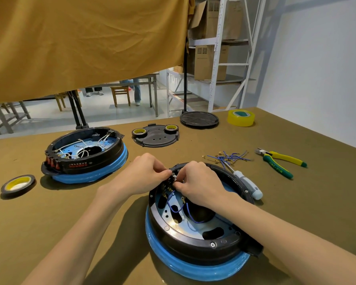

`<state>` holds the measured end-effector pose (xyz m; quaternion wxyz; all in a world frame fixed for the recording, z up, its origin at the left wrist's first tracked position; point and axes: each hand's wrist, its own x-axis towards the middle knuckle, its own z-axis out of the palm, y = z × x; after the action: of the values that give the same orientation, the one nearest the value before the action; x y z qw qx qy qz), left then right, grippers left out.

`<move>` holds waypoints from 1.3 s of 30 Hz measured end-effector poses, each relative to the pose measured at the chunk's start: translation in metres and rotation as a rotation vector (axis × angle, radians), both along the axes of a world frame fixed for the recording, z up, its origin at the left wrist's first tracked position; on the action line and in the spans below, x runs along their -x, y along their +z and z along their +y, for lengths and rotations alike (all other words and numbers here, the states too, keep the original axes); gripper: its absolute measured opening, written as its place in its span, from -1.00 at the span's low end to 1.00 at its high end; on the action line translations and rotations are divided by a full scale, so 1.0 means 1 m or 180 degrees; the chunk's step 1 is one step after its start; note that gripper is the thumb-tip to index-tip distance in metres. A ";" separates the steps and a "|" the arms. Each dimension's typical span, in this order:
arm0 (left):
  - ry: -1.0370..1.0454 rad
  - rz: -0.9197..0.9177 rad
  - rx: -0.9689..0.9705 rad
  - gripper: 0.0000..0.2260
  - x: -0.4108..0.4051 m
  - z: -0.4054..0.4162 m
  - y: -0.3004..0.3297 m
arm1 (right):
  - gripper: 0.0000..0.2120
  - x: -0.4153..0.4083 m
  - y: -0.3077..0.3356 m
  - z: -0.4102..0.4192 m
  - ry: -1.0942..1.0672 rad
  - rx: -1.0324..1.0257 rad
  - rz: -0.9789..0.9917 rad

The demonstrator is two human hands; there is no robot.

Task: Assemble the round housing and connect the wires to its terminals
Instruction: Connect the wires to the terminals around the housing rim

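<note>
Your left hand (pixel 147 175) pinches the terminal block (pixel 171 177) at the housing's (pixel 195 237) far rim; your right hand (pixel 200 185) curls over the same block, pinching something too small to identify. Blue wires (pixel 180 208) trail inside the housing, near table edge; spare wires (pixel 228 156), screwdriver (pixel 248 185) and pliers (pixel 280 161) lie beyond.

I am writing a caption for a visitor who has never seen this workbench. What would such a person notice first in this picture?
First, the two hands at the centre: the left hand and right hand pinch at the black terminal block on the far rim of the near round housing, where blue wires loop inside. A second housing with white wires sits to the left, and yellow-green pliers lie to the right.
</note>
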<state>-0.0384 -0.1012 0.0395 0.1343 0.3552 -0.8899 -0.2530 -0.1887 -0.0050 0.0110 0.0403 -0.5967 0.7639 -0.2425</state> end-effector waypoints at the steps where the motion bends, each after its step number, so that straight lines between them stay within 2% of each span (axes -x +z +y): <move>1: -0.0005 -0.0001 -0.0011 -0.77 0.000 0.000 0.000 | -0.84 0.000 0.000 -0.001 -0.0020 0.0007 0.0006; 7: 0.0005 0.0039 -0.0045 -0.78 0.001 -0.002 -0.002 | -0.84 -0.001 0.002 0.000 0.0040 -0.0002 0.0024; 12: 0.0087 -0.0035 0.0081 -0.76 0.002 0.003 -0.004 | -0.88 0.014 0.007 0.010 0.0214 -0.0004 -0.0499; 15: 0.0167 -0.0302 0.0274 -0.73 0.005 0.010 -0.004 | -0.88 0.025 0.008 0.013 -0.0090 0.0214 -0.0634; 18: 0.0339 -0.0546 0.0645 -0.58 0.012 0.020 -0.009 | -0.85 0.025 0.007 0.011 -0.0074 -0.0112 -0.0467; 21: 0.0618 -0.0648 0.1125 -0.51 0.021 0.029 -0.018 | -0.83 0.025 0.006 0.008 -0.0040 -0.0172 -0.0729; 26: 0.0767 -0.0530 0.1378 -0.53 0.026 0.032 -0.020 | -0.87 0.026 0.006 0.003 0.0068 -0.0413 -0.1085; 30: 0.0751 -0.0464 0.1613 -0.62 0.026 0.035 -0.019 | -0.87 0.028 0.008 -0.002 -0.0063 -0.0437 -0.1499; 35: 0.0758 -0.0441 0.1591 -0.65 0.024 0.034 -0.016 | -0.84 0.027 0.006 -0.003 -0.0084 -0.0479 -0.1995; 39: 0.0739 -0.0365 0.1517 -0.66 0.023 0.034 -0.015 | -0.81 0.025 0.008 -0.002 -0.0066 -0.0487 -0.2049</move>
<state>-0.0617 -0.0670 0.0241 0.1915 0.4269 -0.8838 0.0013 -0.2132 -0.0070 0.0187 0.3218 -0.4768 0.7340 -0.3609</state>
